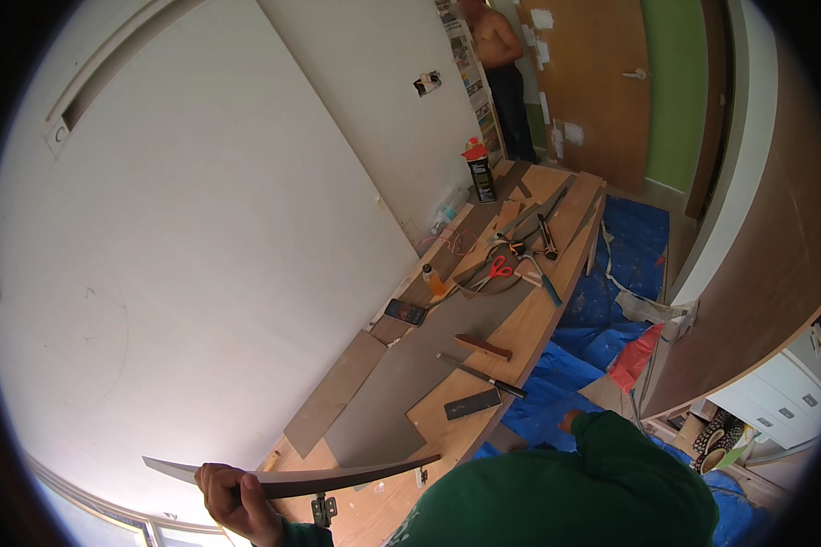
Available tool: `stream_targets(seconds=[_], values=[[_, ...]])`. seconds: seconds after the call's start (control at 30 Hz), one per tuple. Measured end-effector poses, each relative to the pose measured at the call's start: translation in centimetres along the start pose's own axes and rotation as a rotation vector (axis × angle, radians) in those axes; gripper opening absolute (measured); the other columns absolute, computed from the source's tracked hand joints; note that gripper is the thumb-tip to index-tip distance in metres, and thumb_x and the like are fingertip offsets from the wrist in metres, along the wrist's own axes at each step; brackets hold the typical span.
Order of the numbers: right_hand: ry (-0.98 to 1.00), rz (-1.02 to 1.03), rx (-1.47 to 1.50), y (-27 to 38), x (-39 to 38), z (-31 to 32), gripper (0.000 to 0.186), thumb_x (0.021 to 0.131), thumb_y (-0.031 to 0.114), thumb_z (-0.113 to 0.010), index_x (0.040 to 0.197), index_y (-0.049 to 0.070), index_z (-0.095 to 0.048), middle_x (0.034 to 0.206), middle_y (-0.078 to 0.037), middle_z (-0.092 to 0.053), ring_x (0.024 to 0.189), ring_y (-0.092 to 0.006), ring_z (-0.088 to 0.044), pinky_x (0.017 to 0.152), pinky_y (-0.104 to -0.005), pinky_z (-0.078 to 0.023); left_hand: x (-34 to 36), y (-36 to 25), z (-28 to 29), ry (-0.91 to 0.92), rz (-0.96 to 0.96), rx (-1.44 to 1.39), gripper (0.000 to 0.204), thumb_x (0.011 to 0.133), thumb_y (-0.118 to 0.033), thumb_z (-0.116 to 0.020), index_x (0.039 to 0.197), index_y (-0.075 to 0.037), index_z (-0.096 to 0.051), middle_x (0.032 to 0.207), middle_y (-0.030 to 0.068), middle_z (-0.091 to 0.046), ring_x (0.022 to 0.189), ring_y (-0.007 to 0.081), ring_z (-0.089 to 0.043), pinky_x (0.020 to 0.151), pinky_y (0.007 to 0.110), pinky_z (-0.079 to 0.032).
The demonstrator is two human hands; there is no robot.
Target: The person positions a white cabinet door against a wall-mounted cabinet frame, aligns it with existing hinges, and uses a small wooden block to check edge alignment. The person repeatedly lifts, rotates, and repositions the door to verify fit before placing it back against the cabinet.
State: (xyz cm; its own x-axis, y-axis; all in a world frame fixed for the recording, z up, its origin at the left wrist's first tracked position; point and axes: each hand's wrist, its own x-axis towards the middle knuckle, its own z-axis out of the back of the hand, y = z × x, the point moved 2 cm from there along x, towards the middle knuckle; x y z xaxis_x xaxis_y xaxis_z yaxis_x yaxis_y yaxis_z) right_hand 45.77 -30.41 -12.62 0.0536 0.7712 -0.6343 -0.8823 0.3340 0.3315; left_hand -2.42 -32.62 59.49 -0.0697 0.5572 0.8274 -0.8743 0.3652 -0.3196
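My left hand [233, 500] is closed around the edge of a long, thin panel [356, 475], pale on its face with a dark edge. Metal cabinet hinges [323, 509] hang from its underside, over the near end of a wooden workbench [513, 360]. Only a small part of my right hand [570, 421] shows past the green sleeve, beside the bench and above the blue sheet; its fingers are mostly hidden. Close by on the bench lie a dark grey sanding block [472, 404], a file with a black handle [482, 375] and a reddish-brown block [483, 346].
Farther along the bench are a phone [405, 313], an amber bottle [433, 281], red-handled scissors [500, 267], a green-handled hammer [545, 281] and a black can [480, 173]. A crumpled blue sheet [629, 246] covers the floor. Another person [502, 64] stands near the wooden door [602, 91].
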Motion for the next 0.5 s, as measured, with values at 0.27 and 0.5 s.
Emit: stream_targets(seconds=[0.27,0.5], values=[[0.009,-0.02,0.001,0.0,-0.8,0.5,0.067,0.094,0.061,-0.063,0.128,0.004,-0.074,0.133,-0.022,-0.071,0.126,-0.0406,-0.066,0.11,-0.0512,-0.05,0.0,0.5,-0.4,-0.043,-0.009,0.07,0.042,0.095,-0.035,-0.065,0.069,-0.007,-0.047,0.068,0.0069,-0.045,0.075,0.025,-0.043,0.072,0.041,-0.035],[0.05,-0.026,-0.05,0.1,-1.2,0.9,0.068,0.094,0.06,-0.064,0.131,0.004,-0.072,0.134,-0.021,-0.071,0.127,-0.0397,-0.065,0.11,-0.0491,-0.051,0.1,1.0,-0.6,-0.014,-0.113,0.117,0.043,0.097,-0.038,-0.065,0.072,-0.008,-0.048,0.069,0.0065,-0.044,0.074,0.0248,-0.043,0.073,0.041,-0.035]])
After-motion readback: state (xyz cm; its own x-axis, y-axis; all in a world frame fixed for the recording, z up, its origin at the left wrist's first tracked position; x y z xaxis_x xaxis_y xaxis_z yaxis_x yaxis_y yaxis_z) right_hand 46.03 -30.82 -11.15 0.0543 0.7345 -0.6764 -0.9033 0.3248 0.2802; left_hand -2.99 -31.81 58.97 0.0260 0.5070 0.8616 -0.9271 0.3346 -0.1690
